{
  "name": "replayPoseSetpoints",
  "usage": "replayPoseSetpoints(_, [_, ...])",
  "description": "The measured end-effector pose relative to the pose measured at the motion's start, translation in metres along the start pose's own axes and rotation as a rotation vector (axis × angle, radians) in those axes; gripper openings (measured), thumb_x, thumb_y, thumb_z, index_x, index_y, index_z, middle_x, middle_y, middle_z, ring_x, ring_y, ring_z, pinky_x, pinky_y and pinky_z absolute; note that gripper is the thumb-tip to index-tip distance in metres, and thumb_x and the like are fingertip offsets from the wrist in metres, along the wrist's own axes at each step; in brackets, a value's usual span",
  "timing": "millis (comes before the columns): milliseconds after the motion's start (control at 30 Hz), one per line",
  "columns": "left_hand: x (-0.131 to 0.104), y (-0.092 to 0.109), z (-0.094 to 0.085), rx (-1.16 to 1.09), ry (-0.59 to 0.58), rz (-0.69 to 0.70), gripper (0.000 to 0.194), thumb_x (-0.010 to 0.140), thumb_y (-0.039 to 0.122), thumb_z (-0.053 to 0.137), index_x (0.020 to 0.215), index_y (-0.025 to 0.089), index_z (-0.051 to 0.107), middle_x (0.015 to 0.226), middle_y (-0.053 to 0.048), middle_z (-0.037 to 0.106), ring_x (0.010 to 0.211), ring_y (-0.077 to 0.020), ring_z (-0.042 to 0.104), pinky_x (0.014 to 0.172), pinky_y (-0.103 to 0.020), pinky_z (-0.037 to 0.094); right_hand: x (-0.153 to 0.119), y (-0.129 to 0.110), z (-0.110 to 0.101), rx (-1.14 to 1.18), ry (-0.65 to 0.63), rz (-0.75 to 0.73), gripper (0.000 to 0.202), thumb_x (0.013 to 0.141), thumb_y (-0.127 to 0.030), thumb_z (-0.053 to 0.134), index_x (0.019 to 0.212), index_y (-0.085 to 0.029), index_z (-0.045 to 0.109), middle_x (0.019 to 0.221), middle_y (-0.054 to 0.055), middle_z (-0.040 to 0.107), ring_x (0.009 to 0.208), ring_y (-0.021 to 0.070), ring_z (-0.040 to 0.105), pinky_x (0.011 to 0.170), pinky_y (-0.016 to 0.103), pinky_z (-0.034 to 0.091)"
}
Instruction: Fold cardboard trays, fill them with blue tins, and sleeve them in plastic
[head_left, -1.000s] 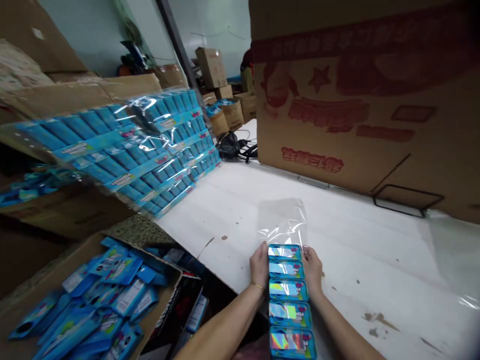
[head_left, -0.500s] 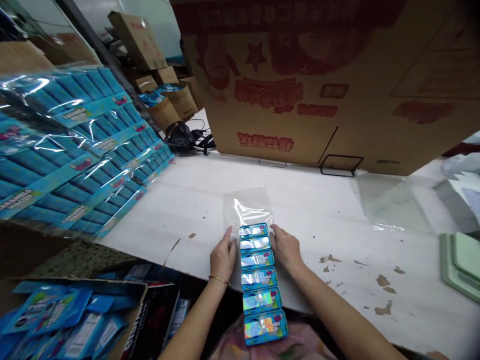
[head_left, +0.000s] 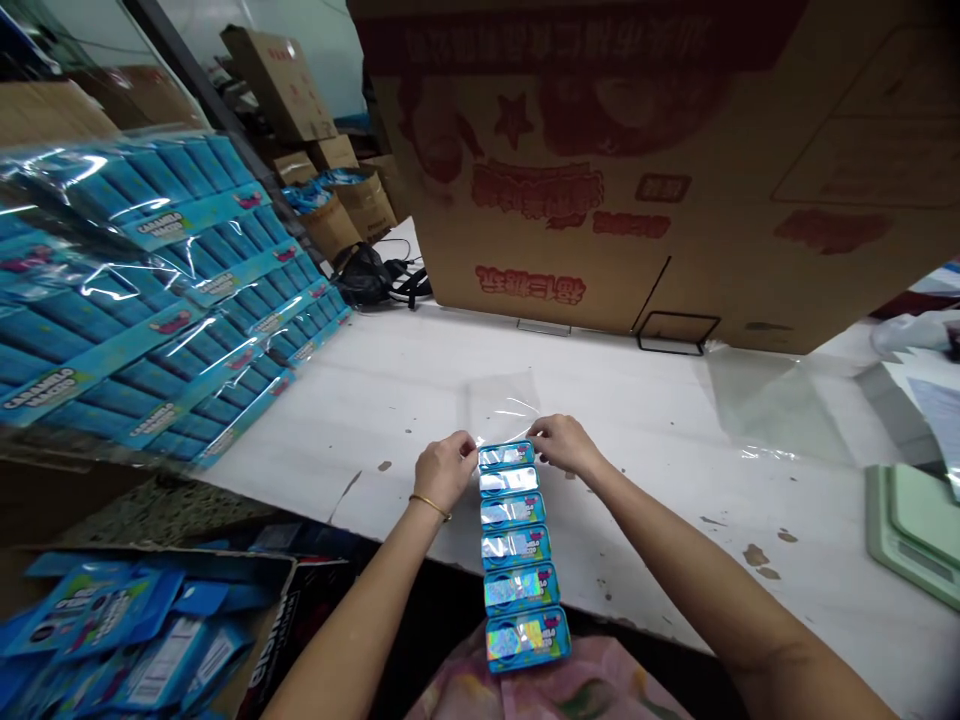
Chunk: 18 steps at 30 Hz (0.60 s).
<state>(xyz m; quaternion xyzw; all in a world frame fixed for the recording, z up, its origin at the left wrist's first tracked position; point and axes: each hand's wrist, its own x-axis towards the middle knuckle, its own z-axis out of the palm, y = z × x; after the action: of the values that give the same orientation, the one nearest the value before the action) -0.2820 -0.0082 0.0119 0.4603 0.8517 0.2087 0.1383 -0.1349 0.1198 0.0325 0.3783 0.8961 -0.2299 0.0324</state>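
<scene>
A column of several shiny blue packs [head_left: 512, 546] runs from the white table toward my lap, overhanging the table's front edge. From its far end a clear plastic bag [head_left: 504, 402] extends flat over the table. My left hand [head_left: 445, 470], with a thin gold bracelet at the wrist, pinches the plastic at the left of the farthest pack. On the other side my right hand [head_left: 564, 443] pinches the bag's right edge with thumb and forefinger.
Wrapped blue display boxes [head_left: 172, 300] are stacked at the left. A big brown carton [head_left: 600, 240] stands at the back of the white table [head_left: 300, 430]. A green scale [head_left: 922, 530] and clear film [head_left: 780, 400] lie right. An open box of blue packets [head_left: 135, 640] sits lower left.
Both hands have moved slightly up to the far end of the column, and their fingers have closed in on the plastic. The bag has shifted a little and lies flatter.
</scene>
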Motion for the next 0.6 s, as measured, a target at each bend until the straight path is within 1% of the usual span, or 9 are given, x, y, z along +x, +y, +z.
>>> replayPoseSetpoints(67, [0.000,0.000,0.000,0.009,0.021,0.048,0.011,0.072,0.029,0.051,0.068,0.021,0.058,0.066,0.001,0.062,0.063,-0.0134,0.055,0.056,-0.023,0.035,-0.003,-0.002,0.001,-0.059,0.048,-0.014,0.023,0.078,-0.021,0.042,0.079,-0.021,0.065,0.076,0.003,0.065,0.071,0.0144,0.057,0.056,0.022,0.032])
replayPoseSetpoints(100, [-0.001,-0.001,0.002,0.021,0.064,0.091,0.011,0.073,0.028,0.051,0.069,0.021,0.058,0.069,0.001,0.062,0.062,-0.0127,0.054,0.057,-0.023,0.035,-0.006,-0.003,0.004,-0.118,0.108,-0.028,0.024,0.080,-0.021,0.041,0.077,-0.020,0.065,0.075,0.003,0.065,0.068,0.0142,0.057,0.054,0.022,0.031])
replayPoseSetpoints(167, [-0.005,-0.002,0.008,0.039,0.192,0.179,0.014,0.077,0.026,0.046,0.069,0.019,0.056,0.073,-0.001,0.060,0.062,-0.0115,0.053,0.058,-0.023,0.036,-0.013,-0.003,0.014,-0.235,0.265,-0.090,0.024,0.081,-0.018,0.039,0.073,-0.018,0.062,0.073,0.004,0.063,0.063,0.0132,0.055,0.050,0.023,0.027])
replayPoseSetpoints(267, [-0.012,-0.003,0.018,-0.006,0.377,0.270,0.018,0.081,0.023,0.042,0.068,0.017,0.053,0.071,-0.002,0.055,0.061,-0.0104,0.050,0.057,-0.021,0.038,-0.025,0.002,0.031,-0.334,0.528,-0.274,0.020,0.081,-0.014,0.041,0.076,-0.017,0.060,0.067,0.003,0.059,0.057,0.0114,0.050,0.049,0.025,0.025])
replayPoseSetpoints(367, [-0.020,-0.003,0.024,-0.121,0.487,0.339,0.014,0.080,0.020,0.044,0.069,0.017,0.051,0.069,-0.001,0.052,0.063,-0.0101,0.050,0.057,-0.020,0.040,-0.037,0.012,0.043,-0.352,0.748,-0.484,0.016,0.081,-0.012,0.045,0.089,-0.015,0.059,0.062,0.001,0.057,0.056,0.0115,0.047,0.053,0.026,0.028])
replayPoseSetpoints(433, [-0.027,-0.004,0.026,-0.200,0.535,0.379,0.009,0.079,0.018,0.046,0.072,0.017,0.050,0.070,-0.001,0.051,0.065,-0.0099,0.051,0.058,-0.020,0.041,-0.045,0.019,0.048,-0.329,0.820,-0.585,0.017,0.080,-0.011,0.048,0.095,-0.013,0.056,0.063,0.002,0.057,0.057,0.0118,0.046,0.056,0.026,0.030])
replayPoseSetpoints(533, [-0.043,-0.011,0.033,-0.228,0.569,0.432,0.003,0.078,0.016,0.049,0.076,0.017,0.050,0.072,0.000,0.052,0.064,-0.0091,0.051,0.057,-0.018,0.041,-0.056,0.025,0.058,-0.272,0.840,-0.697,0.019,0.080,-0.011,0.048,0.098,-0.013,0.052,0.069,0.003,0.059,0.061,0.0125,0.047,0.058,0.027,0.032])
replayPoseSetpoints(567, [-0.048,-0.014,0.037,-0.211,0.564,0.447,0.003,0.078,0.015,0.049,0.076,0.018,0.050,0.071,0.000,0.052,0.064,-0.0089,0.052,0.056,-0.018,0.041,-0.059,0.026,0.062,-0.240,0.837,-0.698,0.017,0.080,-0.011,0.046,0.096,-0.014,0.052,0.070,0.003,0.059,0.062,0.0128,0.047,0.059,0.027,0.032])
replayPoseSetpoints(600, [-0.052,-0.017,0.041,-0.194,0.553,0.443,0.004,0.078,0.016,0.048,0.075,0.018,0.049,0.070,0.000,0.052,0.063,-0.0087,0.052,0.056,-0.018,0.041,-0.060,0.026,0.066,-0.201,0.834,-0.663,0.014,0.081,-0.011,0.044,0.092,-0.014,0.052,0.069,0.003,0.058,0.062,0.0131,0.047,0.060,0.027,0.032])
